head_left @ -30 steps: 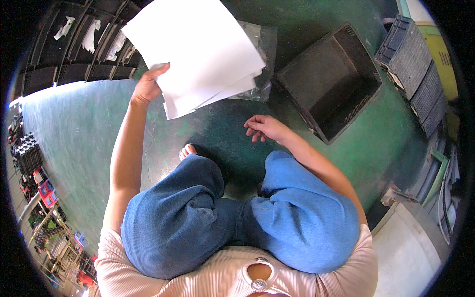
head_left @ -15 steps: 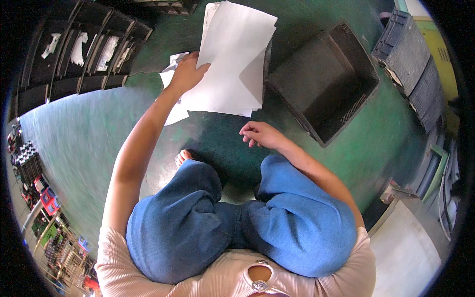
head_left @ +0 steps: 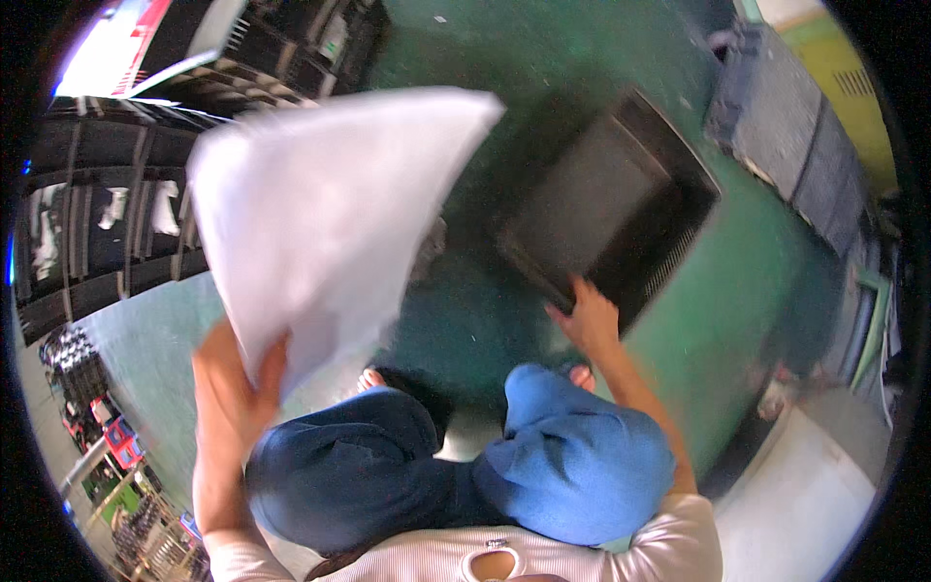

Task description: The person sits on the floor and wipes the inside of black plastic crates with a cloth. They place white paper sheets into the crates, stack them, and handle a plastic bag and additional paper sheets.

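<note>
My left hand (head_left: 233, 378) grips the lower corner of several white paper sheets (head_left: 320, 204), thumb on top. The sheets are raised off the floor, tilted and blurred by motion. To the right, a black plastic crate (head_left: 582, 199) lies open side up on the green floor, with no contents visible in it. At its near rim is my right hand (head_left: 592, 320), fingers hooked over the edge and thumb outside. A small dark patch or object (head_left: 430, 250) shows beside the sheets' right edge, too blurred to name.
Black racks or crates (head_left: 107, 213) with white scraps in their slots stand at the left. Stacked grey crates (head_left: 776, 116) are at the far right, and a pale box-like surface (head_left: 795, 495) is at the near right. Green floor (head_left: 465, 335) lies between my feet and the crate.
My left hand has lifted the sheets off the floor and drawn them left and toward me. My right hand has moved from in front of my knees to the crate's near rim.
</note>
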{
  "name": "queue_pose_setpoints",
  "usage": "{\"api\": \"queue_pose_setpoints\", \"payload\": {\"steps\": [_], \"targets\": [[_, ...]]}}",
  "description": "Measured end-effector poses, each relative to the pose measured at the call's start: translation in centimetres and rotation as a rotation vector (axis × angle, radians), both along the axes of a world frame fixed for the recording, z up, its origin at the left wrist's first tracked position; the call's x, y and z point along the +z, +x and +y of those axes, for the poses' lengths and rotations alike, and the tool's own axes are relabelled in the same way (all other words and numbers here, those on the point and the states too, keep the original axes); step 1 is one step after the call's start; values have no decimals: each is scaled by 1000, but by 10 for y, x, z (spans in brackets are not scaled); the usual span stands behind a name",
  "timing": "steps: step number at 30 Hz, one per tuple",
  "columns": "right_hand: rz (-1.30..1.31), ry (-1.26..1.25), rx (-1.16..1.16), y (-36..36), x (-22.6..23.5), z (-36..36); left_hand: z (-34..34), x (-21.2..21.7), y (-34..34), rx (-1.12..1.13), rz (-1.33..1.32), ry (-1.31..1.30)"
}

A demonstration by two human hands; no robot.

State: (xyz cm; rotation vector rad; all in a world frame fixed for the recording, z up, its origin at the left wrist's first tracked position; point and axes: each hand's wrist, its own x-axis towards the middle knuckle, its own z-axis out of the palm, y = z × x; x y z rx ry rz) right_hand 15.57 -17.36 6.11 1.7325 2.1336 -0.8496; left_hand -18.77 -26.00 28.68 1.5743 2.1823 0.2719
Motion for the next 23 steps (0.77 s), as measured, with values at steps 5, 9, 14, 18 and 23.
{"api": "queue_pose_setpoints", "payload": {"steps": [5,9,14,18,23], "targets": [[60,144,95,11,-30,-9,14,36,28,-346,129,-267],[154,181,123,21,-39,-11,14,20,21,-429,155,-366],[250,249,211,25,-42,-8,-9,15,25,-321,226,-357],[-10,155,279,14,-32,-4,-37,20,35,-319,196,-466],[-145,-171,-104,-26,17,9,-82,33,47,-313,66,-400]]}}
